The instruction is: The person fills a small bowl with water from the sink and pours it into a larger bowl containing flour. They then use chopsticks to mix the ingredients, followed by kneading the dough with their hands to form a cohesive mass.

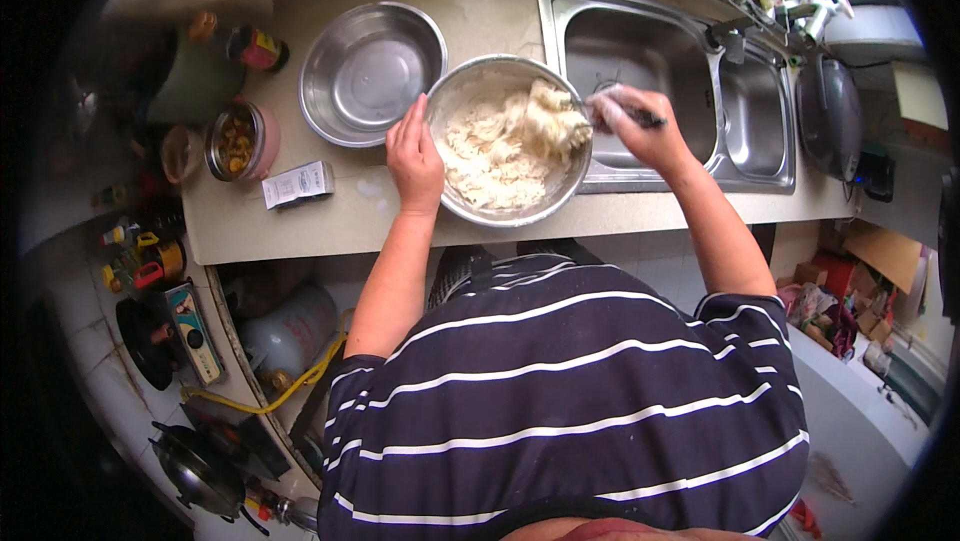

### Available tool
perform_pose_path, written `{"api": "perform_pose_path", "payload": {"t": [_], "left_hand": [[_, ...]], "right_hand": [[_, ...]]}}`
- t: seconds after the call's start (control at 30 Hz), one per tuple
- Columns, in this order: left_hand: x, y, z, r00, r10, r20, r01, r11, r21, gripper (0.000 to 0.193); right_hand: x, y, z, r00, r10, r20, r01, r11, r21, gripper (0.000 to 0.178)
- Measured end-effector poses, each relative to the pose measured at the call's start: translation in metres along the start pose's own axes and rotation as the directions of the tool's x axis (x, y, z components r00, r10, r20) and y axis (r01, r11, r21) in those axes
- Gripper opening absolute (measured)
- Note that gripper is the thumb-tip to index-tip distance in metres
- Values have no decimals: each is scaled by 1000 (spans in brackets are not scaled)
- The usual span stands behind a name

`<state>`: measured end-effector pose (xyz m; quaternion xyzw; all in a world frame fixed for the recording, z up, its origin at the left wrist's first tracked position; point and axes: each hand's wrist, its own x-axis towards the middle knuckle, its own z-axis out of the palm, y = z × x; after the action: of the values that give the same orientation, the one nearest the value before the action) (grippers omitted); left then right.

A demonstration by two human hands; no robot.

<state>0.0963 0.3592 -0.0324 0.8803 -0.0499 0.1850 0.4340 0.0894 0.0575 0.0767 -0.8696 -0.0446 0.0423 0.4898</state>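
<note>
1. Bowl [505, 211] of dough [505, 141] is set on counter [300, 226], overhanging sink [640, 51].
2. Left hand [415, 156] is laid flat against rim, fingers together; right hand [645, 126] is clenched on dark-handled utensil [640, 116].
3. Risk: bowl could be tipped into sink by hard stirring.
4. Steel is smooth, round; dough is shaggy, sticky, pale.

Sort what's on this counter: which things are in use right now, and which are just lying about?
In use: metal bowl of dough, left hand steadying its rim, right hand working a utensil in it.

Lying about: empty steel bowl, small white box, pink-rimmed container, double sink.
</note>
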Motion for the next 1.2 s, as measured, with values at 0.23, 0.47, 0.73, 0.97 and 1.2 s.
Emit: {"api": "perform_pose_path", "payload": {"t": [0.23, 0.47, 0.73, 0.97, 1.2], "left_hand": [[0, 1, 1, 1000, -1, 2, 1, 1000, 26, 40], [1, -1, 2, 1000, -17, 10, 17, 1000, -12, 42], [3, 2, -2, 999, -13, 32, 14, 999, -31, 45], [8, 4, -1, 998, 17, 52, -17, 1000, -16, 43], [9, 1, -5, 994, 62, 92, -62, 998, -8, 43]], "right_hand": [[1, -20, 52, 864, -426, 269, 438, 899, 18, 12], [-21, -45, 47, 702, -461, 543, 520, 853, 52, 13], [31, 4, 4, 903, -400, 157, 418, 903, -98, 11], [-20, -44, -1, 660, -503, 558, 560, 825, 81, 16], [34, -18, 32, 451, -510, 732, 773, 634, -34, 13]]}}
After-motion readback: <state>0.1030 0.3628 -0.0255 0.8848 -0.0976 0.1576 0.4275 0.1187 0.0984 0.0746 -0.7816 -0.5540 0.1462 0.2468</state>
